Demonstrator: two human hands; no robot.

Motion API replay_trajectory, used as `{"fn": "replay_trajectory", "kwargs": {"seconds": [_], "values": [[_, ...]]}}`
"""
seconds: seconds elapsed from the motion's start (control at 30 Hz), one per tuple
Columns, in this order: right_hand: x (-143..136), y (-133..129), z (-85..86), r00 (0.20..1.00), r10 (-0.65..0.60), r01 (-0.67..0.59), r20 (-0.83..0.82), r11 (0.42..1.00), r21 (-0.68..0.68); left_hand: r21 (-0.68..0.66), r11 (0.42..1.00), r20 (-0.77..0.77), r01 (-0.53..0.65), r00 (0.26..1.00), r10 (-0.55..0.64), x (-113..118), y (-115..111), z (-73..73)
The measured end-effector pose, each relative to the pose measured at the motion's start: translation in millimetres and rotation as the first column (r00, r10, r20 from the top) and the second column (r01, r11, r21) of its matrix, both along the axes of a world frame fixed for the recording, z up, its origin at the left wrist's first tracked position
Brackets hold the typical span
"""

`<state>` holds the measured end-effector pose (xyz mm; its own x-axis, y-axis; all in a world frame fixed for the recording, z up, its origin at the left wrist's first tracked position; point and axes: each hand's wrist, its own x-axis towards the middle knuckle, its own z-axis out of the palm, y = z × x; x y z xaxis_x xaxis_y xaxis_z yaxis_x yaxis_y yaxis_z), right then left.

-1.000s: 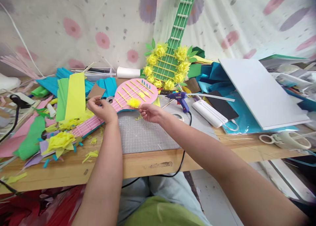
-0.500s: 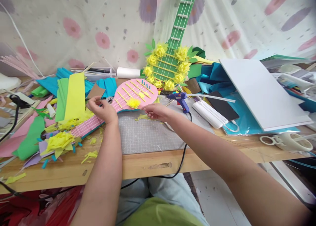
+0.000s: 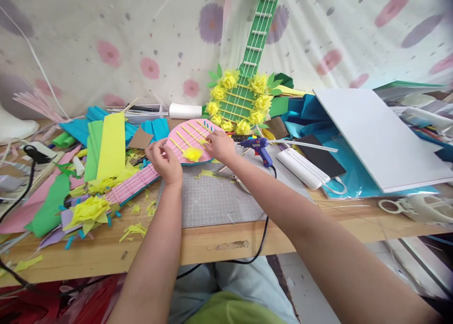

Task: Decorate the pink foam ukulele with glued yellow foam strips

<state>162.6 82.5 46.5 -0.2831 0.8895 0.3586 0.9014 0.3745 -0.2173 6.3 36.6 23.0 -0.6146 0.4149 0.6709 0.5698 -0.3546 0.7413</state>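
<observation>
A pink paper guitar [image 3: 184, 130] lies slanted across the grey cutting mat, with yellow bars, white strings and blue pegs on its round body. A yellow paper flower [image 3: 193, 154] sits on the body's lower edge, and a larger one [image 3: 90, 211] is at the far end of the neck. My left hand [image 3: 166, 161] is curled at the joint of neck and body; what its fingers hold, if anything, is hidden. My right hand [image 3: 220, 147] has its fingertips together on the body's right side, over a small yellow piece I cannot make out clearly.
A blue glue gun [image 3: 260, 150] with a black cord lies right of my right hand, near a white power bank [image 3: 302, 167]. Behind stands a green paper guitar [image 3: 235, 99] with yellow flowers. Coloured paper and scraps cover the left; a white board [image 3: 378, 140] leans at right.
My right hand has moved up and slightly left, from below the guitar body onto its right side. My left hand has shifted slightly right in view. The camera view has shifted a little.
</observation>
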Motion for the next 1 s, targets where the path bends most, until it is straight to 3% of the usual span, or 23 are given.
{"fn": "replay_trajectory", "kwargs": {"seconds": [0.17,0.37,0.57,0.83,1.0], "values": [[-9,5,-6.5,0.991,-0.026,0.022,0.129,0.999,0.030,0.023,1.000,0.019,-0.008,1.000,0.008,-3,0,1.0],[-9,4,-8.4,0.991,-0.014,0.008,0.130,0.999,0.044,0.020,0.999,0.019,-0.025,1.000,0.024,-2,-2,4.4],[-5,3,-10.5,0.998,-0.063,0.063,0.000,0.998,0.029,-0.013,1.000,0.015,-0.008,1.000,0.009,0,-5,4.9],[0,2,-7.5,0.954,-0.110,0.087,-0.279,0.992,-0.094,-0.042,0.999,0.013,-0.006,1.000,0.006,4,-6,6.3],[15,-11,-2.3,0.894,-0.068,0.061,-0.443,0.998,-0.032,-0.013,0.991,0.002,0.131,0.991,-0.131,22,-14,10.5]]}}
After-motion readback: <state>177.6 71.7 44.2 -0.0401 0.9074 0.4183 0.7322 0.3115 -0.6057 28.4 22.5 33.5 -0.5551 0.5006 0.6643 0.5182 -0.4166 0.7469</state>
